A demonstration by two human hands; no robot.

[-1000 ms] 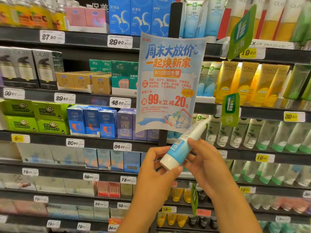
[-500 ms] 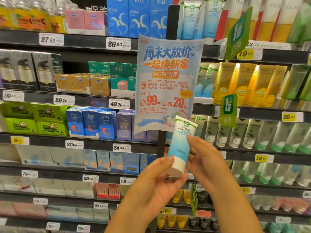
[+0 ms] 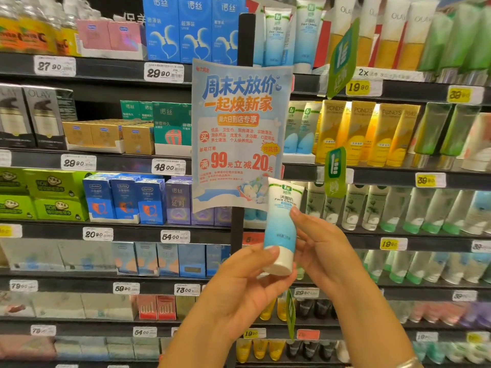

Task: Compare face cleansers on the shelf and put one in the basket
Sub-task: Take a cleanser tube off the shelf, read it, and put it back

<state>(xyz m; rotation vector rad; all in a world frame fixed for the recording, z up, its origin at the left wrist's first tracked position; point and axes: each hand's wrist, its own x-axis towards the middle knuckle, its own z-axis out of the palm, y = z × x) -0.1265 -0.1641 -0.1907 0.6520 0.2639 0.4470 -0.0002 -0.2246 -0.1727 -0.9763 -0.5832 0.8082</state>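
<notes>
while stocked shelves (image 3: 372,179) of boxed goods and cleanser tubes fill the background behind both hands, a blue promotional poster (image 3: 239,123) hangs on the black upright just above them. the left hand (image 3: 239,282) grips the white cap end of a blue-and-white face cleanser tube (image 3: 281,221), held upright with its label facing the camera. the right hand (image 3: 326,251) pinches the tube's side, thumb on the front.

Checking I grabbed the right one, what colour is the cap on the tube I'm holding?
White, on a tube fading white to blue; clearest in the head view.
</notes>
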